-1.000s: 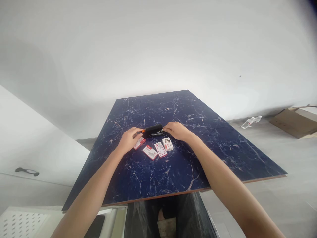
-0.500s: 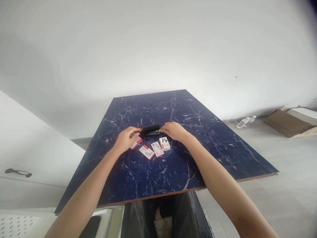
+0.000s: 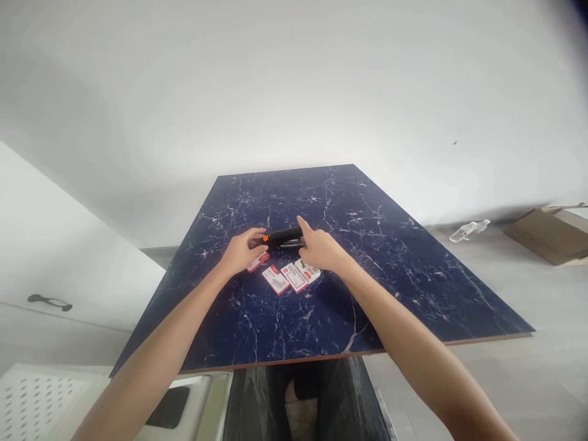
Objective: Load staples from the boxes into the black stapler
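A black stapler [image 3: 285,235] with an orange end lies lengthwise between my two hands, its metal staple channel showing along the near side. My left hand [image 3: 242,251] has its thumb and fingers around the orange left end. At the other end, my right hand [image 3: 320,247] has its index finger stretched out past the far side and its thumb on the near side. Just in front are a red-and-white box [image 3: 257,262] partly behind my left hand, a second flat box [image 3: 275,280], a third [image 3: 294,277], and a white box with a dark printed picture [image 3: 307,271], partly covered by my right hand.
The table [image 3: 285,331] has a dark blue, white-veined top. A pale wall [image 3: 285,79] stands behind it. On the floor at right lie a clear plastic bottle [image 3: 469,230] and a cardboard box [image 3: 546,236]. A black phone-like slab [image 3: 169,407] is at lower left.
My right index finger has straightened out beyond the stapler's right end, where it was pinching before. The white picture box looks tilted and closer to the neighbouring box. The view has shifted slightly.
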The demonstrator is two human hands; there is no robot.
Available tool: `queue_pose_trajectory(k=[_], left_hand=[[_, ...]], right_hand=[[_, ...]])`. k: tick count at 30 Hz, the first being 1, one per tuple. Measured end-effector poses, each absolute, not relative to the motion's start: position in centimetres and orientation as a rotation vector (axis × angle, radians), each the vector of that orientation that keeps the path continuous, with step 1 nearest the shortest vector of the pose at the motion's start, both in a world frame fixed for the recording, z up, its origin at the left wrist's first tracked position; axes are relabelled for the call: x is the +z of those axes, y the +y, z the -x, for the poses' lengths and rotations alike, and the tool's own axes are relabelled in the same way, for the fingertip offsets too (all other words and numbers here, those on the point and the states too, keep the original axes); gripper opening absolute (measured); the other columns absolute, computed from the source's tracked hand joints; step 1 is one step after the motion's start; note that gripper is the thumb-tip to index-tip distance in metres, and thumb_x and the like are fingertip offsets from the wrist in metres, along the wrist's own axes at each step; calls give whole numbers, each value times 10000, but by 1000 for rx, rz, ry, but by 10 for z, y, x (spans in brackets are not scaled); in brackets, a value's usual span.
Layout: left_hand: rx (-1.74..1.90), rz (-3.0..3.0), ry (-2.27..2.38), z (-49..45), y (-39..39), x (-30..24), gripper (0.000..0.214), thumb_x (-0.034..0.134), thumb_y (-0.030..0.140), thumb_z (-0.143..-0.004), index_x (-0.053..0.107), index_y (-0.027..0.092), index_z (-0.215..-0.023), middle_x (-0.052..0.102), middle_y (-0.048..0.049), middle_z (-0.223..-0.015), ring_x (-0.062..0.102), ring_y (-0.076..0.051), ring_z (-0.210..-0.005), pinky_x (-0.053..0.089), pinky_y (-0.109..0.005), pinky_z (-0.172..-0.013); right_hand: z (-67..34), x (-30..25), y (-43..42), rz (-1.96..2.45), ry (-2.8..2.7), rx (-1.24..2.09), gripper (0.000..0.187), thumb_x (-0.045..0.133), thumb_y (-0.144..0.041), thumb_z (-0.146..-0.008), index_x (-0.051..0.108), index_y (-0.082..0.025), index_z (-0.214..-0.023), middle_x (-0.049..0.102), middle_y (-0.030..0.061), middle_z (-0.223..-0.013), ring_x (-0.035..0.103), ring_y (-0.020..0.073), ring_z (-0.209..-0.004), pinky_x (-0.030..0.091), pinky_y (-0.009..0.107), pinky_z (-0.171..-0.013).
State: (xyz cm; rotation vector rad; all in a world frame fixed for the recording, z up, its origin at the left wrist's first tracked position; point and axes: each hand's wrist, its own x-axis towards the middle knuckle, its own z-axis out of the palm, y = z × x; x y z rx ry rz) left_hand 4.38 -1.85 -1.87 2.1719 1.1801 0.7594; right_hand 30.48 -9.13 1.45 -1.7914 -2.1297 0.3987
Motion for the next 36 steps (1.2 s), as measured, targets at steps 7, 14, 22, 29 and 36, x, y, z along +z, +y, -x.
queue_pose_trajectory(k=[7,14,22,29,36], left_hand=[[714,-2174,1235,-58,-34,-10,573,743,386,-810,581,241,-1340,741,-72,-1154,696,-255,-1045,521,-417,-975],[335,-2422,962,-61,-59,13,585,564,500,-927,496,282,-1466,733,-62,-1147,590,-299,-1167,459,-439,-979],[137,-2334,896,-20,-65,29,615,734,442,-781,591,292,-1360,548,-90,-1399,642,-257,-1029,511,-346,-842],[205,-2282,1030,-24,-95,20,726,757,491,-756,529,286,-1414,584,-93,-1273,620,-225,-877,498,-336,-713],[352,-2291,1115,-9,-107,32,548,768,555,-738,642,256,-1179,616,-77,-1200,622,-275,-1024,492,-396,-880]], right_hand=[[-298,17,-93,1791,-2038,442,881,517,-311,-888,62,-104,-1613,705,158,-1181,672,325,-1029,479,399,-894],[-310,45,-149,1214,-2333,415,245,558,-195,-870,659,-236,-1090,666,66,-1247,561,269,-1222,418,411,-1047],[-294,29,-162,1205,-2556,429,225,688,-245,-814,671,-216,-1036,669,104,-1144,536,314,-1168,381,489,-1030],[-297,43,-168,1203,-2468,553,361,753,-312,-777,619,-218,-1099,623,86,-1166,561,277,-1078,458,410,-916],[-258,36,-164,1276,-2640,625,378,762,-282,-743,604,-197,-1076,626,92,-1062,599,286,-1016,478,370,-833]])
